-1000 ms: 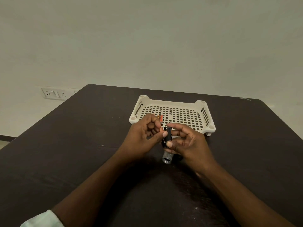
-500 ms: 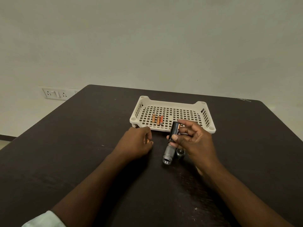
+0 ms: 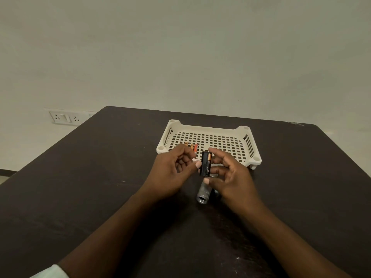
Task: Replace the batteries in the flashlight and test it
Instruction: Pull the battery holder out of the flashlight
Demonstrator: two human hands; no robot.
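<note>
Our right hand (image 3: 230,177) holds the black battery holder (image 3: 205,164) upright above the dark counter (image 3: 100,187), pinched between fingers at its copper-topped end and the thumb at its base. Half a second ago our left hand (image 3: 172,173) lay knuckles-down on the counter, apart from the holder; it has since risen and turned, fingers curled, its thumb tip touching the holder's left side. Whether that grip encloses a battery we cannot tell. The holder itself has swung from a slant to nearly vertical and moved slightly left.

The silver flashlight body (image 3: 203,194) lies on the counter just beneath the right hand, open end toward us, unmoved. A small dark part (image 3: 216,191), perhaps the cap, peeks out beside it under the palm.

Three orange-tipped batteries (image 3: 192,147) rest in the white perforated tray (image 3: 210,129), partly hidden by the left knuckles. A wall socket (image 3: 64,117) shows at left.
</note>
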